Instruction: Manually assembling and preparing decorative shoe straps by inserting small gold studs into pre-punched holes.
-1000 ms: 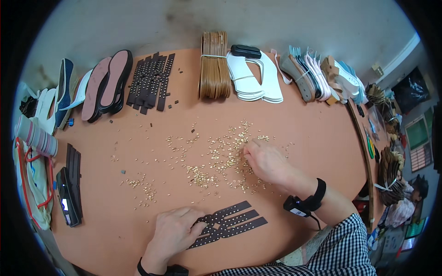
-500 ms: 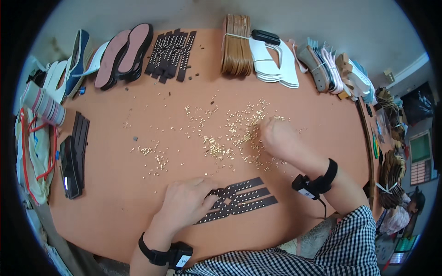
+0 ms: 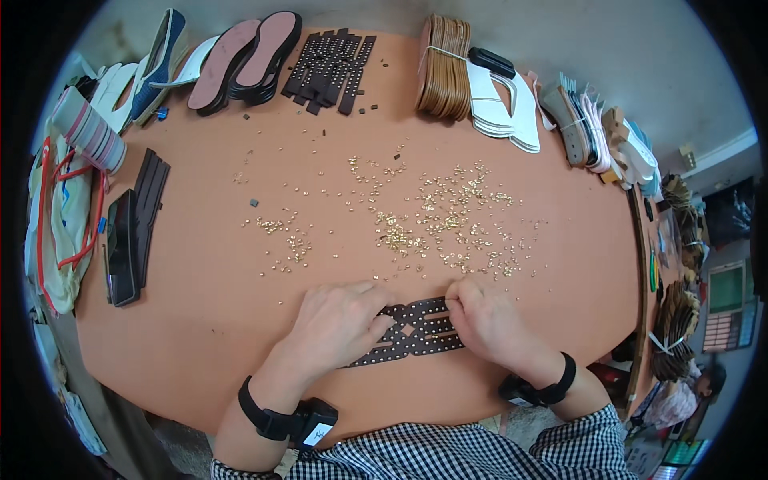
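- Left hand (image 3: 340, 320) lies flat, fingers spread and pressing on the left end of the dark strap (image 3: 416, 334), pinning it to the table (image 3: 200, 320). Same job as 1 s ago; black band w/ a small device sits on that wrist.
- Right hand (image 3: 488, 320) is now on the strap's right end, fingertips curled and pressed together at the edge. Can't tell if a stud is pinched between them.
- Change: 1 s ago the right hand was out among the loose studs, beyond the strap; half a sec ago still over them. Now it's back at the strap. Reads like one pick-up trip done and a stud being set in a hole – a judgement, stud itself too small to see.
- Strap: between both hands, flat, crossed lattice in the middle, rows of holes, touching both.
- Just beyond the fingertips: gold studs (image 3: 448, 220) scattered thick, thinner patch further left.
- Well left of the left hand: black flat pieces (image 3: 132, 228) and a cloth bag w/ red handles (image 3: 56, 216).
- Far edge: shoe soles (image 3: 248, 56), more dark straps (image 3: 332, 68), tan bundle (image 3: 444, 76), white soles (image 3: 504, 108).
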`<action>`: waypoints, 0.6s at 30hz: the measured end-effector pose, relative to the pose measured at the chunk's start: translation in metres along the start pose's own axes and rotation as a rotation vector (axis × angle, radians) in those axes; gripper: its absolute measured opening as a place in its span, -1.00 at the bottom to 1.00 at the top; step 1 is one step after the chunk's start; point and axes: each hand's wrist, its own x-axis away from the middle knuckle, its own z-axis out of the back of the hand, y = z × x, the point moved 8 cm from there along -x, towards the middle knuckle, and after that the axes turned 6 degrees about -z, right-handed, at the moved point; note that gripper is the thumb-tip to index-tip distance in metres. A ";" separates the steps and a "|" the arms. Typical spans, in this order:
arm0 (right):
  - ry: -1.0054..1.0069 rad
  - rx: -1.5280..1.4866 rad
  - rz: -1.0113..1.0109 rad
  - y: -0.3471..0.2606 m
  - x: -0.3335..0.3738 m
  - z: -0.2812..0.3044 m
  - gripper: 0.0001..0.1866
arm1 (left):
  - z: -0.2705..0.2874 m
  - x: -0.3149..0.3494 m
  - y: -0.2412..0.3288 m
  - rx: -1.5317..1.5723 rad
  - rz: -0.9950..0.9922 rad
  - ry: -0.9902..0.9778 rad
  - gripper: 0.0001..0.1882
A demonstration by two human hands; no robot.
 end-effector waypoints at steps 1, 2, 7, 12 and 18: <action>0.002 0.010 0.013 -0.001 0.000 -0.001 -0.89 | -0.001 0.001 -0.001 0.005 -0.002 0.004 -0.79; 0.004 0.019 0.026 -0.002 0.000 -0.002 -0.88 | -0.001 0.001 -0.001 0.011 -0.004 0.008 -0.79; -0.048 0.061 0.013 -0.007 -0.001 -0.004 -0.87 | 0.000 0.000 0.000 0.015 -0.004 0.008 -0.79; -0.042 0.076 0.036 -0.007 -0.001 -0.004 -0.88 | 0.000 -0.001 0.001 0.007 -0.003 0.000 -0.79; -0.054 0.107 0.011 -0.007 -0.005 -0.007 -0.88 | 0.002 0.000 0.002 -0.003 -0.014 0.027 -0.80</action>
